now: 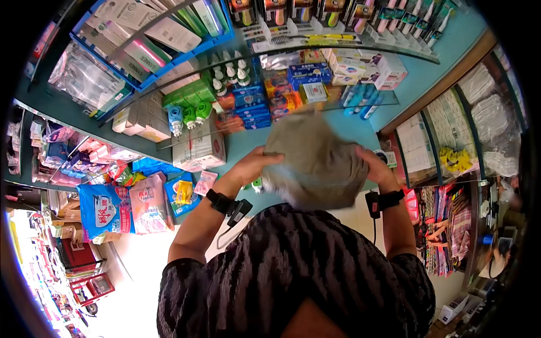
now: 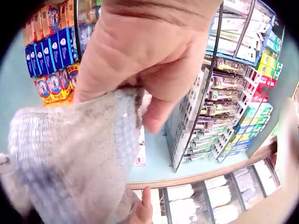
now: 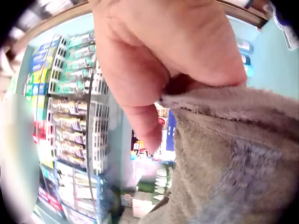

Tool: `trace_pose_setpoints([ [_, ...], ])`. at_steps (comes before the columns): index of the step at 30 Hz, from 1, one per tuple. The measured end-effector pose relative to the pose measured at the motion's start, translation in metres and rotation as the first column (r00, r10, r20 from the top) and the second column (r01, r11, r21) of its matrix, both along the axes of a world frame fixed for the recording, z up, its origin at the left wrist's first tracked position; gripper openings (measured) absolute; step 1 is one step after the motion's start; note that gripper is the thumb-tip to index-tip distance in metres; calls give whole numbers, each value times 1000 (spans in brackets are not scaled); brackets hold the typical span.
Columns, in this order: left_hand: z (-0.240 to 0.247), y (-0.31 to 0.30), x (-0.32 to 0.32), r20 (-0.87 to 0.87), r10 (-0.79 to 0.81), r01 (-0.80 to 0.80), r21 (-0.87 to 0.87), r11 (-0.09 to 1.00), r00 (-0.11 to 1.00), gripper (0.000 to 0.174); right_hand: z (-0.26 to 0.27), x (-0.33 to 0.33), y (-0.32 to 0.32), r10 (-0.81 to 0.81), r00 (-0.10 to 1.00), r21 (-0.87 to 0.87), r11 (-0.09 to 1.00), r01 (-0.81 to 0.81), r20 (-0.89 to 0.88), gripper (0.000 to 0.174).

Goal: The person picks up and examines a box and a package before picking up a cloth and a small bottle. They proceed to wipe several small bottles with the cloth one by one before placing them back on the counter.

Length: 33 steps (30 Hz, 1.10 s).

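Note:
A grey-brown cloth [image 1: 315, 160] with pale blue woven bands is stretched between my two hands, in front of the shelves. My left hand [image 1: 256, 164] pinches its left edge; in the left wrist view, the left thumb [image 2: 159, 114] and fingers meet over the fold of the cloth [image 2: 88, 154]. On the opposite edge, my right hand [image 1: 373, 168] grips the fabric. The right wrist view shows the bunched, worn rim of the cloth [image 3: 210, 135] under the right hand [image 3: 163, 51]. Fingers of the right hand also show at the bottom of the left wrist view.
Ahead, a glass shelf [image 1: 360, 107] carries soap boxes, white-capped bottles [image 1: 242, 73] and blue tubes. Hanging toothbrush packs [image 1: 276, 11] line the shelf above. At left stand a carton [image 1: 198, 147] and detergent bags [image 1: 104, 208]. Compartments with plastic-wrapped goods [image 1: 487, 93] are on the right.

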<state>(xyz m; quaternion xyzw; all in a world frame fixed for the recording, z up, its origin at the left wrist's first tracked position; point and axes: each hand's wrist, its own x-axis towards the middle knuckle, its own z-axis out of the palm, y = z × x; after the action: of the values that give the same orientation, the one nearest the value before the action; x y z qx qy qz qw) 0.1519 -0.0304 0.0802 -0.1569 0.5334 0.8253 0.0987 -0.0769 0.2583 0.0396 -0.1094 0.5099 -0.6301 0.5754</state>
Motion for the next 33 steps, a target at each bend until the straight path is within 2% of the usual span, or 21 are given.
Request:
trace_pose_setpoints([
  [1,-10,1,0,-28,-8,7,-35,999,1000,50,-4,3,5,86,989,58,995,-79,-123,47],
  [4,-22,-3,0,-24,50,-55,-246,968,998,42,1,14,0,195,947,102,979,-174,-257,40],
  [5,-25,-4,0,-25,67,-72,-313,947,997,39,3,13,0,235,915,175,967,-186,-328,42],
  [8,-27,-8,3,20,120,-82,-619,781,993,45,2,10,-1,313,838,301,935,-188,-447,48],
  [11,-32,-7,4,-33,178,-145,-735,662,983,55,4,14,-7,264,843,214,960,-182,-469,57],
  [13,-14,-1,5,-78,200,-185,-777,602,977,58,24,28,-13,234,840,155,971,-180,-489,64],
  [14,-5,3,6,-99,210,-204,-795,572,973,59,23,30,-15,241,753,125,970,-208,-612,63],
  [16,3,7,7,-116,106,-153,-867,473,988,53,17,33,-19,220,534,78,958,-276,-816,61],
  [19,-6,8,4,-2,-80,24,-945,327,997,39,14,30,-30,372,129,371,928,-36,-919,44],
  [20,-9,8,2,61,-139,97,-957,272,988,33,14,29,-34,284,30,285,956,70,-958,39],
  [22,-2,10,-1,-234,-165,-223,-971,83,958,24,16,28,-44,119,-193,69,967,245,-974,29],
  [23,2,12,-3,-368,-200,-377,-926,-8,908,20,18,27,-49,97,-214,18,938,346,-972,29],
  [25,32,23,-10,-376,-159,-342,-917,206,913,18,19,26,-56,65,-258,-83,847,525,-964,29],
  [26,46,30,-15,-378,-133,-324,-894,310,916,17,23,21,-56,157,-7,117,765,633,-988,29],
  [27,53,37,-22,-443,-242,-366,-879,304,863,18,9,11,-55,34,379,247,812,529,-925,32],
  [28,58,45,-29,-497,-348,-406,-862,303,795,18,-17,-3,-53,-50,714,325,866,379,-698,36],
  [29,60,52,-36,-540,-450,-447,-842,303,711,18,-31,-10,-54,-87,932,332,919,211,-352,40],
  [30,57,60,-42,-458,-494,-349,-888,300,740,19,-4,29,-67,-189,942,91,971,222,-278,53],
  [31,52,71,-45,-373,-535,-248,-923,293,758,19,-10,43,-79,-311,948,-197,936,292,-69,55],
  [32,47,77,-45,-288,-573,-143,-948,284,767,20,-3,53,-85,-288,957,-280,922,266,-39,52],
  [33,44,76,-45,-246,-568,-42,-937,347,785,22,5,57,-90,-261,965,-362,901,239,-10,51],
])
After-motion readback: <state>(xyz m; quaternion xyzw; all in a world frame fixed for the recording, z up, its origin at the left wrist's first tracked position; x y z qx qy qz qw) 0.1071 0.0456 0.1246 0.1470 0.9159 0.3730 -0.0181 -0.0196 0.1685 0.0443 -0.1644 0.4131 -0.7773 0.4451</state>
